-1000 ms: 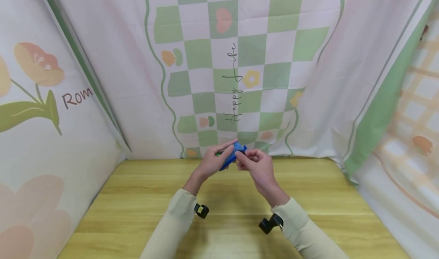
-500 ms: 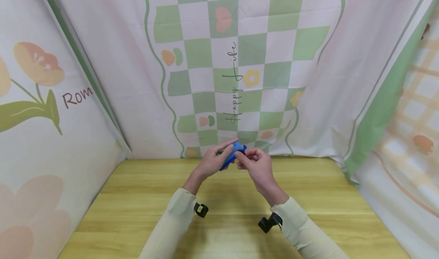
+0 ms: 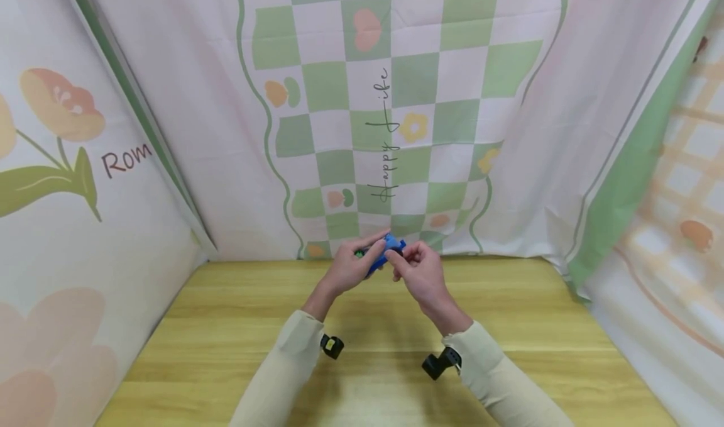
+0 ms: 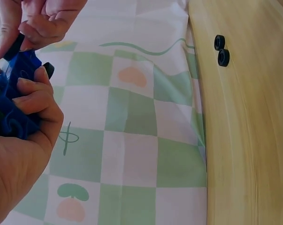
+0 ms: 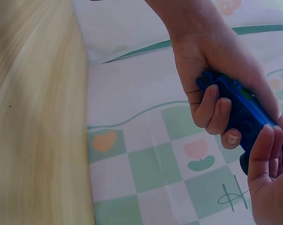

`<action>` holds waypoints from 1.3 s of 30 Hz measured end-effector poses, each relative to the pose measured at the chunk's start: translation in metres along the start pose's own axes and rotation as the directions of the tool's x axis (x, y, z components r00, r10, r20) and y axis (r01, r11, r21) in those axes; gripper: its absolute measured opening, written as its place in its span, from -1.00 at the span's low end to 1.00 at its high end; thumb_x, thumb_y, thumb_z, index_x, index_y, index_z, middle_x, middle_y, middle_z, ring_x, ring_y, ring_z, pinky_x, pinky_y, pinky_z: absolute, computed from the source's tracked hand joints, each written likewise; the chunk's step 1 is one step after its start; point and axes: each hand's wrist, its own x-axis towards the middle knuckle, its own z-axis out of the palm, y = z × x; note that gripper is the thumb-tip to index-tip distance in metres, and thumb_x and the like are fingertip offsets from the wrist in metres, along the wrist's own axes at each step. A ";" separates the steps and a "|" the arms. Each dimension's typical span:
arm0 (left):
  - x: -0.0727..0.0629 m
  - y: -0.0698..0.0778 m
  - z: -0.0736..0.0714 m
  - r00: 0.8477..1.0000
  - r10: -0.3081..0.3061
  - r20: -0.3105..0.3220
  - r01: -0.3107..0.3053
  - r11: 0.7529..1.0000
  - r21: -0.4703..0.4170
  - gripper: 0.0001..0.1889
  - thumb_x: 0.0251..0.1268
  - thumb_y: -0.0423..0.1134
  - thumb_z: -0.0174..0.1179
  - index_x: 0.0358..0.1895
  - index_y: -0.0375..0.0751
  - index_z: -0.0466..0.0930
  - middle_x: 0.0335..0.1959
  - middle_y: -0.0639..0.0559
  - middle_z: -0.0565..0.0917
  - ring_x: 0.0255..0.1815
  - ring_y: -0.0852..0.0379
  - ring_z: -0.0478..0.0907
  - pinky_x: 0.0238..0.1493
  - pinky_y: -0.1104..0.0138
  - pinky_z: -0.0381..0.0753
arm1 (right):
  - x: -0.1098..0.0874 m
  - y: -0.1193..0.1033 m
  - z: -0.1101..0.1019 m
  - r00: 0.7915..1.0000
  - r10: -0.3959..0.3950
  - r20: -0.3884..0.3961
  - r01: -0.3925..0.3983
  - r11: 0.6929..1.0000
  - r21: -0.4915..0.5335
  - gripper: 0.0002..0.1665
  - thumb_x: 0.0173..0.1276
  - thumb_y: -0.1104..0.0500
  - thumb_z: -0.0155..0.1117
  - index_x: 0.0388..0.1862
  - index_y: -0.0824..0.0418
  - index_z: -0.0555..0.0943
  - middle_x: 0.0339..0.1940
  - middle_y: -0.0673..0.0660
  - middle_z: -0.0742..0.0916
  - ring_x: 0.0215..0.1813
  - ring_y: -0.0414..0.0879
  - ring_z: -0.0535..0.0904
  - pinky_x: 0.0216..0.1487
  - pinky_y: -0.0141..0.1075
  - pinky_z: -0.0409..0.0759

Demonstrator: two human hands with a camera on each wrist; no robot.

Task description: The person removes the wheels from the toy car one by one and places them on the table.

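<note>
My left hand (image 3: 347, 270) grips a blue toy car body (image 3: 393, 243), its fingers curled round the underside and the thumb along the top. A bit of green (image 3: 359, 253) shows beside the thumb. My right hand (image 3: 425, 277) pinches a black wheel (image 4: 13, 48) at the car's end; how far it sits on the car is hidden by the fingers. In the left wrist view a second black wheel (image 4: 49, 70) shows on the far side of the blue body. The right wrist view shows the car's blue side (image 5: 247, 123) between both hands, held above the table.
Two loose black wheels, one (image 4: 219, 42) just beyond the other (image 4: 223, 57), stand on the wooden table (image 3: 237, 351) in the left wrist view. A checked green and white curtain (image 3: 328, 87) hangs right behind the hands. Printed cloth (image 3: 51, 257) also hangs at the sides.
My right hand has shifted slightly left and up at the car's end. The car has turned a little in my left hand, which stays in nearly the same place.
</note>
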 end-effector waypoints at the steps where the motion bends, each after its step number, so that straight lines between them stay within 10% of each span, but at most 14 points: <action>1: 0.000 0.000 0.000 1.000 0.002 -0.003 -0.002 1.000 0.004 -0.57 0.54 0.17 0.06 0.37 0.27 0.53 -0.29 -0.14 0.69 -0.61 0.15 0.45 -0.58 0.38 0.50 | 0.000 0.000 0.000 1.000 -0.001 -0.003 0.001 1.000 -0.008 -0.71 0.41 0.22 0.38 -0.23 0.33 0.43 -0.46 0.05 0.60 -0.49 -0.14 0.57 -0.41 -0.38 0.62; 9: -0.002 -0.004 0.000 0.999 0.005 -0.047 -0.003 0.999 0.050 -0.61 0.54 0.12 0.10 0.31 0.24 0.59 0.14 -0.06 0.72 -0.52 0.14 0.50 -0.53 0.37 0.53 | 0.000 0.000 0.002 1.000 0.007 0.008 -0.007 0.999 -0.031 -0.71 0.39 0.24 0.40 -0.26 0.33 0.44 -0.41 0.06 0.58 -0.51 -0.15 0.55 -0.42 -0.38 0.62; 19: -0.001 -0.005 -0.005 0.985 -0.143 0.097 0.146 0.989 -0.027 -0.48 0.63 0.27 -0.32 0.42 0.34 0.46 -0.21 -0.16 0.60 -0.45 0.08 0.48 -0.46 0.33 0.54 | -0.001 0.006 -0.005 0.997 0.032 0.067 -0.028 0.998 -0.054 -0.68 0.41 0.20 0.39 -0.16 0.36 0.44 -0.35 0.19 0.66 -0.41 -0.09 0.64 -0.25 -0.24 0.75; 39: 0.003 0.000 -0.007 0.977 -0.178 0.116 0.184 0.982 -0.044 -0.58 0.58 0.24 -0.09 0.35 0.39 0.52 0.12 -0.11 0.62 -0.32 0.05 0.50 -0.41 0.30 0.55 | -0.001 0.012 -0.008 0.996 0.015 0.088 -0.007 0.995 -0.095 -0.47 0.47 -0.12 0.30 -0.16 0.40 0.66 -0.40 0.11 0.77 -0.39 0.01 0.72 -0.30 -0.22 0.77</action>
